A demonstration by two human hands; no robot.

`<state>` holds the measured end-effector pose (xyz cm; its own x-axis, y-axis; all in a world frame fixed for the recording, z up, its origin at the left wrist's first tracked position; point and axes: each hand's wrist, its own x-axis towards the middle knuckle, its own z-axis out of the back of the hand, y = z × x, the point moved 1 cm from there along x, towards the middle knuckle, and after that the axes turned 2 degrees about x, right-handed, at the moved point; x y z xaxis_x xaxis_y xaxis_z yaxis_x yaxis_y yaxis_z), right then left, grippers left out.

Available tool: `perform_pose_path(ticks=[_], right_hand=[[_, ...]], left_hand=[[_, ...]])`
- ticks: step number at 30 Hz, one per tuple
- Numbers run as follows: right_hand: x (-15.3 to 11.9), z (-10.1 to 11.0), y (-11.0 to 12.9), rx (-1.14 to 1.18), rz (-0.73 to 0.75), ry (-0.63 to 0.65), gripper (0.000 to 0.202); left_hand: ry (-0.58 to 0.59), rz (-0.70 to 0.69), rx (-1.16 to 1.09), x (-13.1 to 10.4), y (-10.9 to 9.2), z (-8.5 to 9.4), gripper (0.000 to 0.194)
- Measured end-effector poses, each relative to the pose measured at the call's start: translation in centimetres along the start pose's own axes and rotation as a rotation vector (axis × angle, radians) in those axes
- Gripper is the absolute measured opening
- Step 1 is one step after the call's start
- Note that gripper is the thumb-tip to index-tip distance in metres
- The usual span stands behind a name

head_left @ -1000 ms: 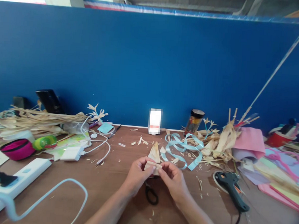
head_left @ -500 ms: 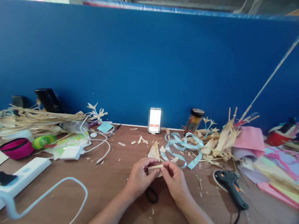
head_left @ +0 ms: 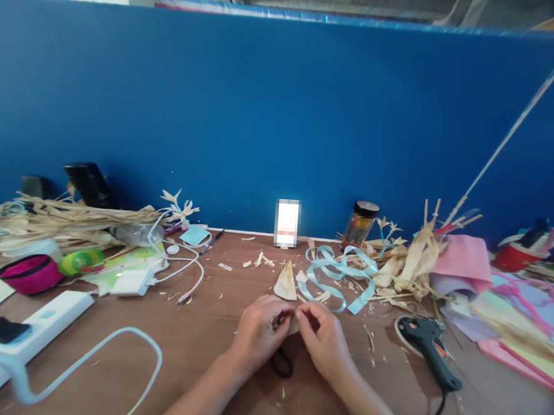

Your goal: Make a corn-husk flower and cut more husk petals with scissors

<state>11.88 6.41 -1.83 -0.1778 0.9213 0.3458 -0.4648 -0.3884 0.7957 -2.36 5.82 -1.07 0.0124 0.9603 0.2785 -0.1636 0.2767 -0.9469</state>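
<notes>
Over the middle of the table, my left hand (head_left: 264, 329) and my right hand (head_left: 320, 335) meet fingertip to fingertip, both closed. They pinch a small pale piece of dried corn husk (head_left: 293, 326), mostly covered by the fingers. A pointed, cone-like piece of husk (head_left: 285, 282) lies just beyond them. Below the hands a black loop (head_left: 281, 362) rests on the table. Curled light-blue ribbon (head_left: 325, 279) spreads to the right of the husk cone.
On the right lies a black glue gun (head_left: 430, 354). Bundled husks (head_left: 417, 260), pink paper (head_left: 464, 263) and a jar (head_left: 361, 224) stand behind. To the left are a white power strip (head_left: 39, 337), cables and a pink pouch (head_left: 31, 274). A blue partition (head_left: 245, 118) closes off the back.
My fingers have turned and drawn closer together. The pale husk strip that showed lengthwise between them is now mostly hidden. The surrounding things stay put.
</notes>
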Motion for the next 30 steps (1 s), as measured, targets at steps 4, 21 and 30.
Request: perform_pose_path(ticks=[4, 21, 30], right_hand=[[-0.1, -0.1, 0.1, -0.009, 0.018, 0.01, 0.016], [-0.1, -0.3, -0.2, -0.014, 0.009, 0.0, 0.018], [-0.1, -0.4, -0.2, 0.118, -0.116, 0.014, 0.02]], left_hand=[[-0.007, 0.013, 0.105, 0.1, 0.8, -0.1, 0.012], [0.036, 0.194, 0.041, 0.2, 2.3, -0.6, 0.022], [0.012, 0.219, 0.049, 0.1, 2.5, -0.8, 0.024]])
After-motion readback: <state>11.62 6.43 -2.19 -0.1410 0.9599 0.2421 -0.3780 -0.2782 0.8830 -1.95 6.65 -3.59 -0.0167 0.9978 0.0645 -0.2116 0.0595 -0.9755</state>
